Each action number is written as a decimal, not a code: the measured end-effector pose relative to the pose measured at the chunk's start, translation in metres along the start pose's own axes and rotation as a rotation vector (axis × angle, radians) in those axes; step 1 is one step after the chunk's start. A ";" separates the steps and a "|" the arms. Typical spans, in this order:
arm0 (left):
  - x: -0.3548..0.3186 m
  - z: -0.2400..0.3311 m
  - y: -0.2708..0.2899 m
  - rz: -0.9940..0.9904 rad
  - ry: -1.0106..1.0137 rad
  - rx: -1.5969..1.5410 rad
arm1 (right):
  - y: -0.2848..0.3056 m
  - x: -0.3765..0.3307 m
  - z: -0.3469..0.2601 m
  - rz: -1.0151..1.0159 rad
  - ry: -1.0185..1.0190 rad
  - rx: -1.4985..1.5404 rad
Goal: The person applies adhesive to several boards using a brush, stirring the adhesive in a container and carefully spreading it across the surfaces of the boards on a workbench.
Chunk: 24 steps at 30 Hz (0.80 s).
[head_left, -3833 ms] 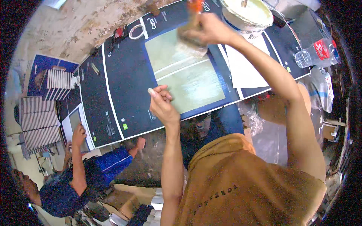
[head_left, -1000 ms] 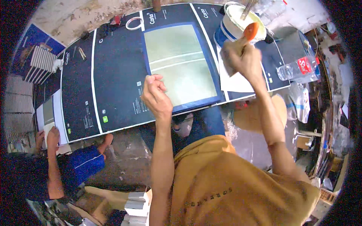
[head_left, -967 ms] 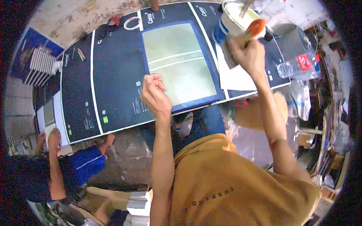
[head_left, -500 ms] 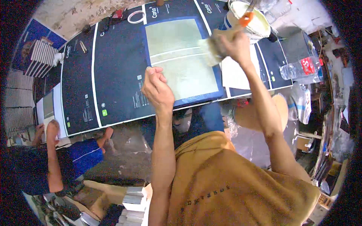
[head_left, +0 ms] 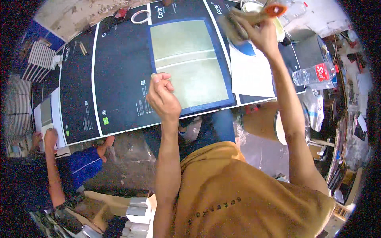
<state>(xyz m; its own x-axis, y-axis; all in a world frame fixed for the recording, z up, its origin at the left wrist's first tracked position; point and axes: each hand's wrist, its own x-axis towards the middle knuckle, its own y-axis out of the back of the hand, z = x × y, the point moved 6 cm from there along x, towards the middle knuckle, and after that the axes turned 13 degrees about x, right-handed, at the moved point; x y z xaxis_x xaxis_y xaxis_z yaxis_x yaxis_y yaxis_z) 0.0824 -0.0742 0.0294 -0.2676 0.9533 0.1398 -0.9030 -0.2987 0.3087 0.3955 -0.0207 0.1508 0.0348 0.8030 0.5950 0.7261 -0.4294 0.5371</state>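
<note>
I've got a long table point(head_left: 119, 67) topped in black with white bands, a blue sheet point(head_left: 206, 106) faced with grey-green panels at its near edge right of center, and white paper point(head_left: 254, 75) just right of that. Along the far edge I see two short sticks point(head_left: 83, 48) toward the left corner, a blurry red-and-dark item point(head_left: 121, 13), a tape ring point(head_left: 139, 22), and a part-hidden bucket point(head_left: 247, 49) toward the right corner. I also log a white sheet point(head_left: 59, 127) at the near left corner, plus a clear bottle point(head_left: 309, 75) on its side at the right edge.
</note>
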 end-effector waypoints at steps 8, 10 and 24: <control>-0.005 0.001 0.002 -0.041 0.008 0.052 | -0.086 0.104 0.017 -0.437 -0.011 -0.118; -0.004 0.001 0.002 -0.057 0.039 0.007 | -0.096 0.127 0.008 -0.423 -0.014 -0.094; 0.036 -0.002 0.023 -0.153 0.275 -0.552 | -0.171 0.151 -0.062 -0.642 0.422 0.273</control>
<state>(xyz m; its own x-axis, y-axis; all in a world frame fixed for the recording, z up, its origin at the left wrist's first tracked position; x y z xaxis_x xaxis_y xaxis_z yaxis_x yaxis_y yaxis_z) 0.0516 -0.0469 0.0399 -0.1322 0.9817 -0.1373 -0.9584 -0.1620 -0.2352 0.2337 0.1486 0.1861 -0.6673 0.6119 0.4246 0.6599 0.2215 0.7180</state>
